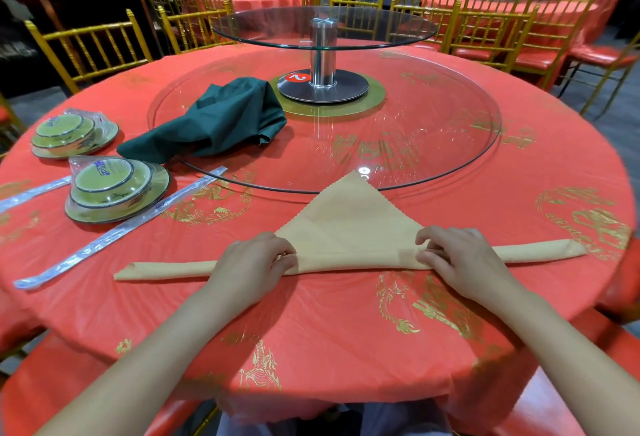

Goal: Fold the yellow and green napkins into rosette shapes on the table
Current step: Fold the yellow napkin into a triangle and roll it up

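left hand [254, 262], right hand [460, 257], seemingly pinching yellow napkin [349, 224]

Both bare forearms are stretched forward from the lower edge, with the palms turned down. The left hand [252, 267] and right hand [462, 259] are set apart, fingers curled, and the napkin [349, 228] is pinched by each.
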### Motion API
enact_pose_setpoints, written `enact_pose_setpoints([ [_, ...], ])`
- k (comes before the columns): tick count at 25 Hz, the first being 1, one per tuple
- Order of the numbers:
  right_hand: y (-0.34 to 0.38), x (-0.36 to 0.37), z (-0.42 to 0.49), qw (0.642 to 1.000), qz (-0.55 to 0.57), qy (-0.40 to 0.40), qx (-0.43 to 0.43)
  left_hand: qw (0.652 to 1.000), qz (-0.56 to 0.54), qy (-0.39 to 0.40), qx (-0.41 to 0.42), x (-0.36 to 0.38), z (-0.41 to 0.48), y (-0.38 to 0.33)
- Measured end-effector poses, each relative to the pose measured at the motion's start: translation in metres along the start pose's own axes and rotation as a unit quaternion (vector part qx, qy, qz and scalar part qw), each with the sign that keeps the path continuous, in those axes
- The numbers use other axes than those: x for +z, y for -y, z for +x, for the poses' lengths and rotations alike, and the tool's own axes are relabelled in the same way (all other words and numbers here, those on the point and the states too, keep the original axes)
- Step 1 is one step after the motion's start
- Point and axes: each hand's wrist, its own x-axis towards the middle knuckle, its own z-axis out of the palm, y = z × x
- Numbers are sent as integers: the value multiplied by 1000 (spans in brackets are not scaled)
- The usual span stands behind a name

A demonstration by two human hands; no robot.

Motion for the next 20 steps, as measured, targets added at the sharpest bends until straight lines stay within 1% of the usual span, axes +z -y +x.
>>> enact_pose_setpoints([
  [2,3,3,3,1000,-19,-2,-5,1000,4,-15,-7,2,1,-2],
  [3,2,4,3,1000,-22,-10,-10,999,16,-30,7,1,1,-3],
  [6,-1,4,1,999,-31,-30,-30,992,55,-65,93,1,-3,-7],
  [8,-3,3,-2,998,-33,-27,-51,988,65,-63,123,1,-8,-8],
  [11,-6,3,-4,996,-40,-29,-76,991,55,-43,112,1,-10,-8],
  [16,-5,-1,-3,997,-21,-37,-72,988,85,-25,128,-2,-5,-9],
  [17,-6,-2,-4,997,-19,-31,-70,990,82,-10,115,-2,-4,-9],
  [20,-5,-3,1,999,-33,-5,-39,998,49,29,35,-1,7,-9],
])
